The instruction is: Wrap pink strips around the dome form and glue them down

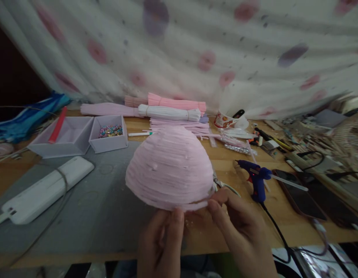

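A pale pink dome (170,170), wrapped in rows of fuzzy pipe cleaner, is held up over the front of the table. My left hand (163,243) grips its lower rim, the thumb pressed against the edge. At the rim's right end my right hand (239,227) pinches a pink pipe cleaner (198,206) between thumb and forefinger. Part of that strip stands slightly apart from the dome, leaving a narrow gap. Just behind my right hand lie scissors (228,187), partly hidden by the dome.
A blue glue gun (256,177) with a clear stick rests at right, beside dark phones (299,195). Bundles of pipe cleaners (170,112) lie behind. At left are a box of beads (108,143), a second box (61,148) and a white power strip (48,189) on a grey mat (109,220).
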Action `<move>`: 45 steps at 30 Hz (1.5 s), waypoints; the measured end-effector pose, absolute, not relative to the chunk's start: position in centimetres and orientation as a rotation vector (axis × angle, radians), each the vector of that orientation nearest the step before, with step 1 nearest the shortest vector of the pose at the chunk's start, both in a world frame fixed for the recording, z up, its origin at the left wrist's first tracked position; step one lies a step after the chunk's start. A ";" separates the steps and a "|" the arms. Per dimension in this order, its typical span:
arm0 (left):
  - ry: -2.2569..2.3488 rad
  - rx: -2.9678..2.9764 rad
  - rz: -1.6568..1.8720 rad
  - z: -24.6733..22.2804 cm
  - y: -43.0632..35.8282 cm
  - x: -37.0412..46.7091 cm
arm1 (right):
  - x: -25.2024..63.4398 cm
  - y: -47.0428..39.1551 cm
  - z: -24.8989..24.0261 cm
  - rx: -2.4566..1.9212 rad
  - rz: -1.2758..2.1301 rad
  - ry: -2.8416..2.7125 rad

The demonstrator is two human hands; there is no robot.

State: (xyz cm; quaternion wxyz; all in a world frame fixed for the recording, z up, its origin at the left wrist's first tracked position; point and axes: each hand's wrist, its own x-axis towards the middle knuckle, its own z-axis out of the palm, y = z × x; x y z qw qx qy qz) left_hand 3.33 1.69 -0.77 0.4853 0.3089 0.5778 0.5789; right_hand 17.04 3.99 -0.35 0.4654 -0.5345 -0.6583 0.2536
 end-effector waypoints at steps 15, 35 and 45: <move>1.328 0.729 1.401 -1.3 2.4 3.6 | 17.6 6.1 -1.0 -1.174 0.548 -1.795; 1.009 0.243 1.494 -3.8 3.2 4.1 | 13.6 5.8 -2.7 -1.209 0.589 -1.588; 1.113 0.099 1.590 -3.2 3.6 4.4 | 12.5 5.4 -3.1 -1.231 0.682 -1.504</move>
